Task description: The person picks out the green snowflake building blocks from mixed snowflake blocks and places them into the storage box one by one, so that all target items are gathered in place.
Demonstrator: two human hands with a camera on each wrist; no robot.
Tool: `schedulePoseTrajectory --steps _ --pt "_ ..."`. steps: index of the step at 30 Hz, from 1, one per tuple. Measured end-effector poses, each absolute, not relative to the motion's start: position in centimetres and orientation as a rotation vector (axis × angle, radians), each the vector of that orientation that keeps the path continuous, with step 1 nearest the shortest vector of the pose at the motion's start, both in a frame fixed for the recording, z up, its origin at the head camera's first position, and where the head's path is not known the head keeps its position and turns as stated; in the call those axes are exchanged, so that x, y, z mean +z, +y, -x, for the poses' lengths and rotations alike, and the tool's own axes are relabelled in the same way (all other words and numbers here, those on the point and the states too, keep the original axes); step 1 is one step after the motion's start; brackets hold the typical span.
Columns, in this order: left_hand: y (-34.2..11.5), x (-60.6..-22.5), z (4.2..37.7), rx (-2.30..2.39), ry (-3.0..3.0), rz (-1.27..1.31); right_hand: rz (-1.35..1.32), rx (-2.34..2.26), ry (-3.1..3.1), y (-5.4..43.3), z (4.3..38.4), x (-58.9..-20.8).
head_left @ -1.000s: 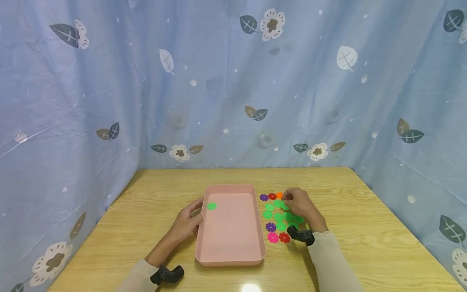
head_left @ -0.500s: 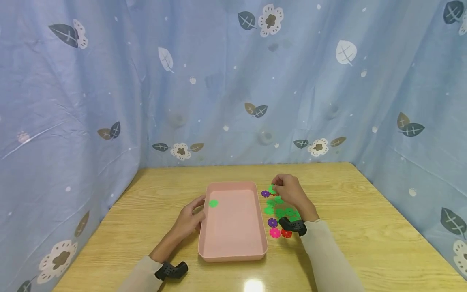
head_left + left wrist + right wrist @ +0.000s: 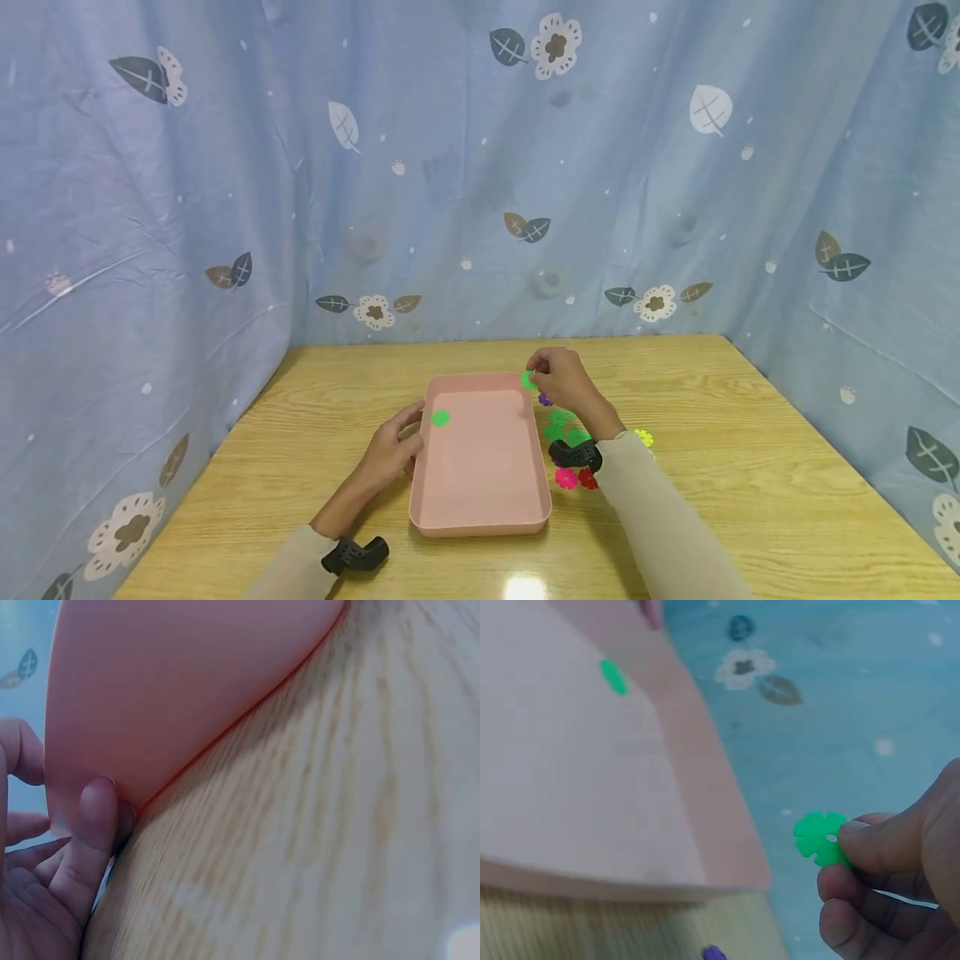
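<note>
My right hand (image 3: 564, 382) pinches a green flower-shaped plastic disc (image 3: 821, 838) between thumb and fingers. It is over the far right corner of a shallow pink tray (image 3: 480, 531); the notches and a small slot in the disc show in the right wrist view. Inside the tray, near its left wall, lies another green disc (image 3: 441, 417). At the tray's left side, my left hand (image 3: 392, 450) holds the wall, with the thumb (image 3: 97, 814) against the outer face and fingers at the edge.
Right of the tray lie several more discs: green (image 3: 558, 417), purple (image 3: 545, 400), pink (image 3: 566, 478), red (image 3: 587, 479) and yellow (image 3: 643, 437). My right forearm covers part of them. A blue patterned curtain (image 3: 465, 167) surrounds the wooden table (image 3: 750, 467) at the back and sides.
My right hand has picked a green disc from the pile and carried it left to the tray's far right corner. The left hand stays at the tray's left side.
</note>
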State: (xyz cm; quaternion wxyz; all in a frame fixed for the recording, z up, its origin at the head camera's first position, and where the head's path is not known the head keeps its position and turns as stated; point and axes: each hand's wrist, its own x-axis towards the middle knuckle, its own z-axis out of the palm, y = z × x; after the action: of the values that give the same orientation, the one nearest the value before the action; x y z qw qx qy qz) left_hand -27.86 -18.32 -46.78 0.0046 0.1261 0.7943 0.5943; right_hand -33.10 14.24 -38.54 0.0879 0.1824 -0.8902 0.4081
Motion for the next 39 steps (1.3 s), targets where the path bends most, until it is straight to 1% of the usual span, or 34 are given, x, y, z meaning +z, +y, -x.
schedulePoseTrajectory --steps 14,18,24,31,34,39 --pt "-18.4 -46.7 27.8 1.876 2.457 -0.414 -0.770 1.199 -2.719 9.4 33.9 -38.6" --pt "-18.3 -46.7 27.8 1.877 2.463 -0.411 -0.800 1.223 -2.729 8.2 34.0 -38.8" --pt "-18.2 -46.8 27.9 1.868 2.506 -0.404 -0.747 1.233 -2.826 6.7 34.1 -39.8" --pt "-18.2 -47.0 27.9 1.845 2.537 -0.404 -0.663 0.867 -2.941 5.5 34.2 -40.6" --pt "-18.2 -47.0 28.0 1.852 2.535 -0.403 -0.635 0.877 -2.958 5.1 34.2 -40.9" --pt "-18.1 -46.8 27.9 1.829 2.550 -0.382 -0.629 1.274 -2.939 4.5 34.2 -41.7"
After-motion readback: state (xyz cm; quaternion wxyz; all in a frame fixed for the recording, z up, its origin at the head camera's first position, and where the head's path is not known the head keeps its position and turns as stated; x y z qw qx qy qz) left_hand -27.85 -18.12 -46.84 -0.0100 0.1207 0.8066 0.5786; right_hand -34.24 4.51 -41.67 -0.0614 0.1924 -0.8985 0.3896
